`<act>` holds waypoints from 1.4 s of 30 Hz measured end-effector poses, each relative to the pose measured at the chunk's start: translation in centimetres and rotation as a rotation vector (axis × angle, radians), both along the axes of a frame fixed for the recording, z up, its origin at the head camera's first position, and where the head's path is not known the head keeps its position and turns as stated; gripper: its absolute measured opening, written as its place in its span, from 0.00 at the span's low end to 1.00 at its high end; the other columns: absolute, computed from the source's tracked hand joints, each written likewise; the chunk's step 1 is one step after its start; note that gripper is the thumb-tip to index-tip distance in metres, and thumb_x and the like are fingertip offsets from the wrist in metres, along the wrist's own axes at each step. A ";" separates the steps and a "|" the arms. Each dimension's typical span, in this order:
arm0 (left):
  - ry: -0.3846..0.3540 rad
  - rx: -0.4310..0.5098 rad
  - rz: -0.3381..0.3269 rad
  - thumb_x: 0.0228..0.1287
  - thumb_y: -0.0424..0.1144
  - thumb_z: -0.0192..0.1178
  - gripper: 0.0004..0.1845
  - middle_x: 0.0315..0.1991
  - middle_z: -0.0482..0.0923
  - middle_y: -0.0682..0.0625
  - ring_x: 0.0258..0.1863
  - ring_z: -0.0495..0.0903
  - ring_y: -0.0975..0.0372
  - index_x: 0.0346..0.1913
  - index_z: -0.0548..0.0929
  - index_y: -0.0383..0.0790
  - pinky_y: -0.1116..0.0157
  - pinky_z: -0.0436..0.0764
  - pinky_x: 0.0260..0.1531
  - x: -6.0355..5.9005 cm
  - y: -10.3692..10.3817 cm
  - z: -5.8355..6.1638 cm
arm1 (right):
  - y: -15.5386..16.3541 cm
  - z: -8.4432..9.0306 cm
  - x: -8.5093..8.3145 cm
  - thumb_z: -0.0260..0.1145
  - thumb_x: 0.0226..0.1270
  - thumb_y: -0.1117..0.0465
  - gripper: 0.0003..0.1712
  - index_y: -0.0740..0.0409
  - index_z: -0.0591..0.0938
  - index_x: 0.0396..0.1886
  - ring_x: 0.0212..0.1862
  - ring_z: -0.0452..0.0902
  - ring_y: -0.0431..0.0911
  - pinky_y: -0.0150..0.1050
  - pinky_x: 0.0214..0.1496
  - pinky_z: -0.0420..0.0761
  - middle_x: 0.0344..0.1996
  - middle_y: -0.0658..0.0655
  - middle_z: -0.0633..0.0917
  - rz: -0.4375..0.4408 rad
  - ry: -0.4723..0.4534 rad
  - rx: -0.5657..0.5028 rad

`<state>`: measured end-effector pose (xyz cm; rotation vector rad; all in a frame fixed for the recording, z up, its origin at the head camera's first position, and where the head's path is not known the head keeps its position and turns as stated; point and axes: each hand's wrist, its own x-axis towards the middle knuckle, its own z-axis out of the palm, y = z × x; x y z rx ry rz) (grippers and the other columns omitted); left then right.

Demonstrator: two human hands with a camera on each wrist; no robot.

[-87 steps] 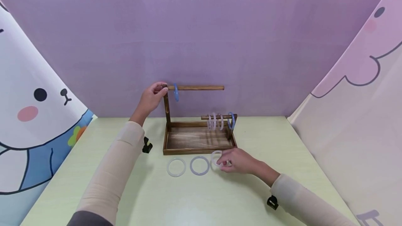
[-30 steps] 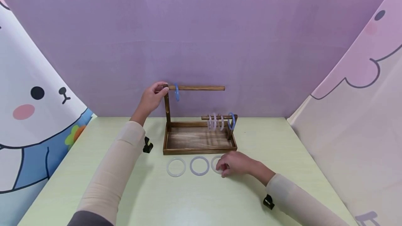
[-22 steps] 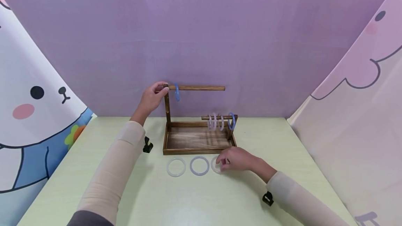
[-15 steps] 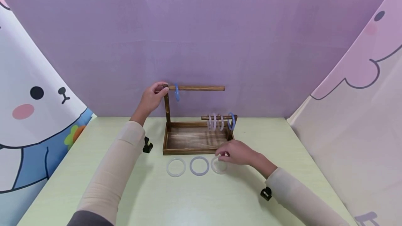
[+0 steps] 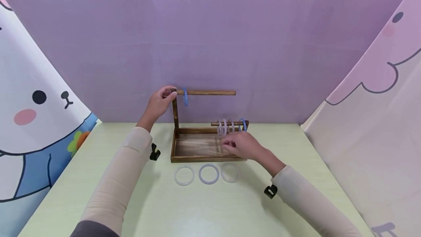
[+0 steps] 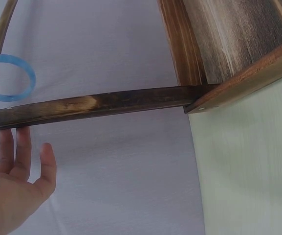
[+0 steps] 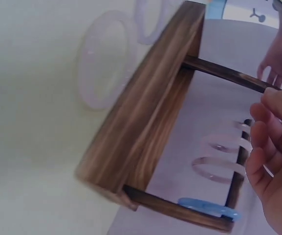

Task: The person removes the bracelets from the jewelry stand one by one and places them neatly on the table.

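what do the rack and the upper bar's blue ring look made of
The rack: wood, apparently, stained dark brown, with grain streaks showing. The blue ring: smooth, seemingly translucent, with paler highlights; it could be resin, glass or stone.

Left grip [image 5: 159, 102] at post [image 5: 175, 114]; right grip [image 5: 244, 145] over tray [image 5: 204, 159]

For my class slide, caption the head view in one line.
Left hand pinching a wooden stand, right hand near its hanging rings, three pale rings lying flat on the table.
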<state>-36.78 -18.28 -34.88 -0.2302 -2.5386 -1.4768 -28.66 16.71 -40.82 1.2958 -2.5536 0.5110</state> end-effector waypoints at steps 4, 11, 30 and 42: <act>-0.003 0.002 -0.002 0.77 0.55 0.54 0.25 0.68 0.74 0.38 0.67 0.73 0.47 0.67 0.75 0.45 0.45 0.74 0.64 0.0 0.1 0.0 | -0.8 0.8 -0.1 0.69 0.70 0.60 0.05 0.51 0.90 0.41 0.24 0.69 0.30 0.26 0.28 0.72 0.32 0.47 0.90 -0.054 -0.006 -0.039; -0.008 0.007 0.002 0.78 0.54 0.54 0.24 0.68 0.74 0.38 0.66 0.73 0.47 0.67 0.75 0.45 0.45 0.74 0.64 0.0 0.1 0.2 | -2.2 1.9 -0.5 0.69 0.70 0.61 0.05 0.50 0.90 0.42 0.28 0.79 0.34 0.29 0.32 0.79 0.35 0.48 0.91 -0.101 -0.005 -0.121; -0.020 -0.006 0.009 0.77 0.56 0.53 0.26 0.69 0.72 0.39 0.68 0.72 0.47 0.69 0.74 0.46 0.45 0.73 0.66 0.1 0.0 0.3 | -5.4 3.9 -2.0 0.66 0.74 0.56 0.11 0.51 0.89 0.49 0.27 0.79 0.36 0.30 0.25 0.77 0.39 0.50 0.91 -0.237 -0.119 -0.301; -0.032 -0.022 0.011 0.77 0.56 0.53 0.26 0.70 0.72 0.39 0.69 0.72 0.47 0.69 0.74 0.47 0.44 0.73 0.67 0.2 -0.2 0.4 | -8.4 5.0 -3.3 0.68 0.72 0.56 0.13 0.55 0.87 0.51 0.33 0.86 0.43 0.33 0.31 0.82 0.43 0.53 0.91 -0.288 -0.164 -0.424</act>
